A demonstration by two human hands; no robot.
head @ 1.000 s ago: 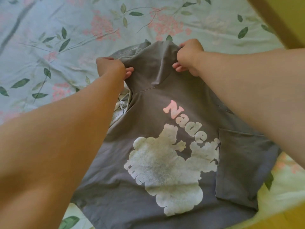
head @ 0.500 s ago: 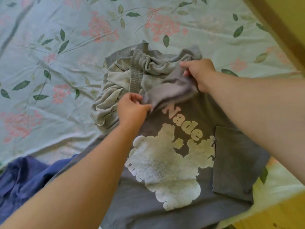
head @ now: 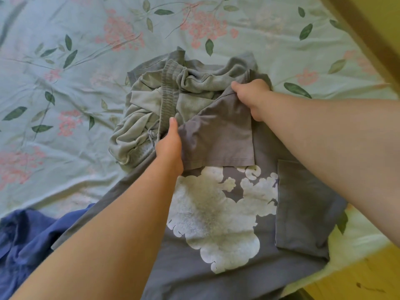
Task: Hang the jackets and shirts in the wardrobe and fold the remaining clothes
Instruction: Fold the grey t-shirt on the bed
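I see the grey T-shirt [head: 227, 278] lying flat on the near part of the floral bedsheet [head: 65, 83], white print facing up. Its far end is folded toward me as a flap that covers the top of the print. My left hand [head: 170, 148] holds the flap's left edge. The thumb lies straight, pointing far, and the other fingers are tucked out of sight under the cloth. My right hand [head: 252, 98] has its fingers curled tight on the fold at the flap's far right corner. One sleeve is folded in over the right side of the shirt. A crumpled pale grey garment [head: 147, 100] with a ribbed waistband lies just beyond, touching the flap. A blue garment [head: 26, 239] lies near left, partly under the T-shirt.
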